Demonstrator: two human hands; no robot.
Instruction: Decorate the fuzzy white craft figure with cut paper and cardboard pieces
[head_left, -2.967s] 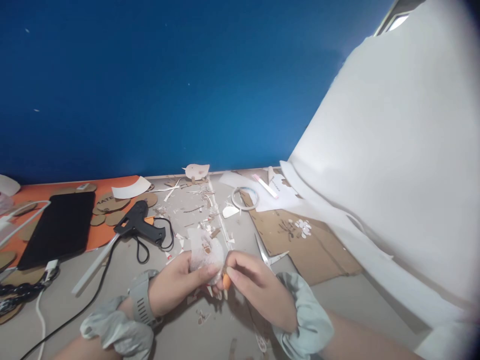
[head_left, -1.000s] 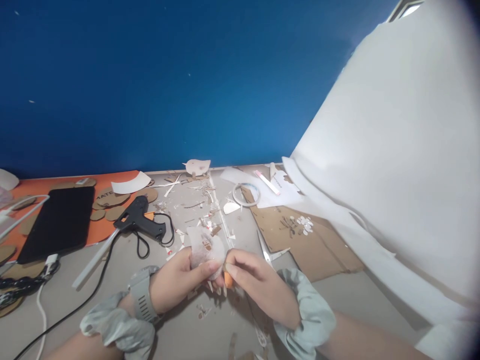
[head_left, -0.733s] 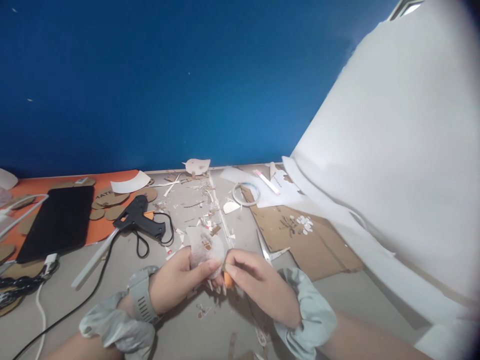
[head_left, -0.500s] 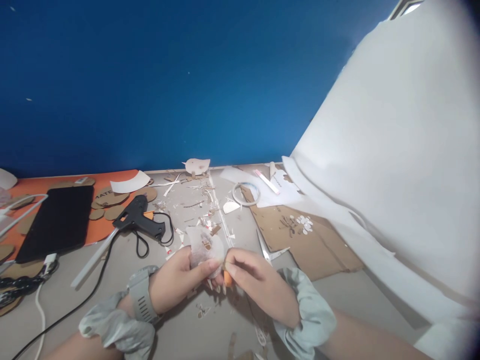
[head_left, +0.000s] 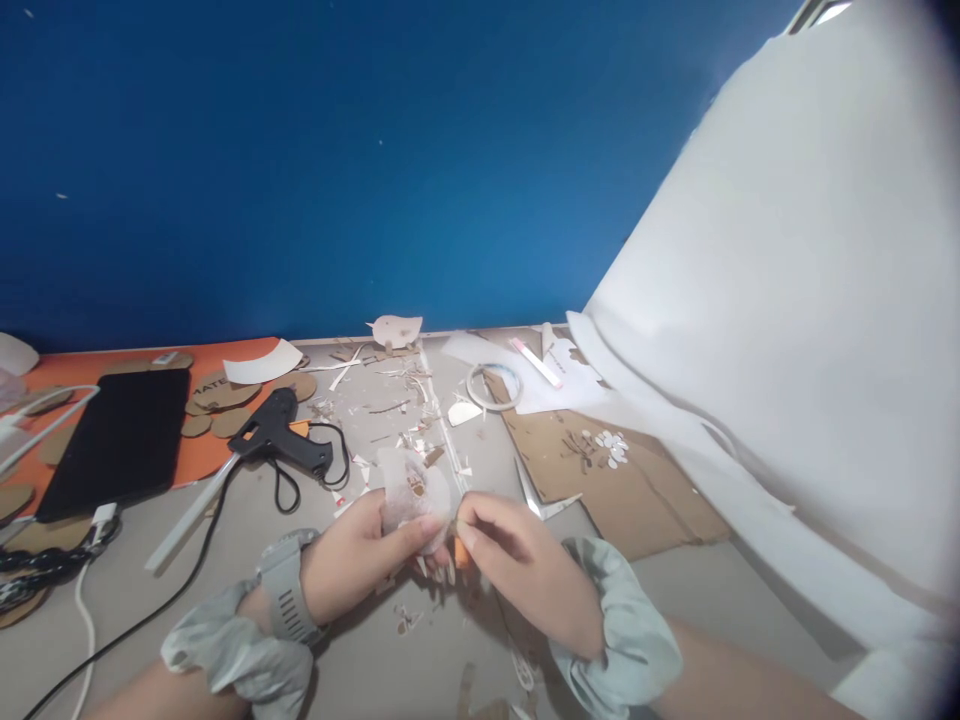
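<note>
My left hand (head_left: 358, 556) is closed on a whitish, crinkled, rounded piece (head_left: 403, 505) with brown marks, the thumb lying across its front. At the right edge of that piece, the thumb and index finger of my right hand (head_left: 517, 562) are pinched together. What they grip is too small to make out. A small orange object (head_left: 461, 553) shows just below the right fingertips; I cannot tell which hand bears it. Several thin pale points stick out under the left fingers.
A black glue gun (head_left: 281, 440) with a looped cord lies left, beside a black tablet (head_left: 116, 440) and cardboard discs (head_left: 225, 395). Paper scraps litter the middle, below a pale bird-shaped cutout (head_left: 396, 330). Right are a tape ring (head_left: 493, 388), scissors (head_left: 536, 500) and a cardboard sheet (head_left: 645, 500).
Both hands and the whitish piece keep nearly the same pose. The whole view has shifted slightly, and the right hand sits a touch further right.
</note>
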